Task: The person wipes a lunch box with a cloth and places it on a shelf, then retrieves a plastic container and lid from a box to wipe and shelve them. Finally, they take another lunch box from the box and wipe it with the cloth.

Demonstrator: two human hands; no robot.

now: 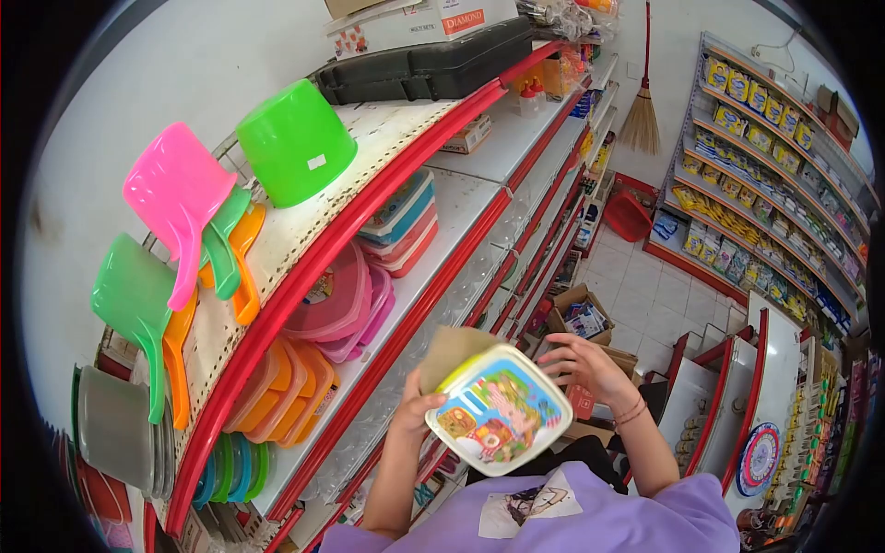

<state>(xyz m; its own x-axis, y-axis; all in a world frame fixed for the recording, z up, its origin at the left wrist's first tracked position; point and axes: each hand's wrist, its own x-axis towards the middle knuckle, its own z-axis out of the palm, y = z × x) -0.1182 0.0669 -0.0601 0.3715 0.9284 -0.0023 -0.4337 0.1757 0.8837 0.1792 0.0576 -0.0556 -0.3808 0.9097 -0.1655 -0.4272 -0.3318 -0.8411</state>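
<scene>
- Left hand (417,406): partly closed, thumb on the near corner of the container; the other fingers are mostly hidden.
- Right hand (587,367): open, fingers spread and lightly bent, holding nothing visible; beside the container's right edge, contact impossible to tell.
- Container (502,410): one, squarish, yellow-green side, pale rim, colourful food print on its face; tilted, in front of the purple shirt (608,516).
- Tan piece (456,354): one, flat, behind the container's upper left edge, near the left hand; material unclear.
- Bracelet (631,411): thin, on the right wrist.
- Dippers: pink (175,180), two green, and orange handles among them, on the red-edged top shelf (373,143).
- Green bucket (293,146): one, upside down, white sticker, same shelf.
- Black case (424,74): one, beneath a white box (415,29).
- Stacked tubs (401,226): blue and red, one shelf below.
- Broom (641,124): one, bristles down, against the far wall.
</scene>
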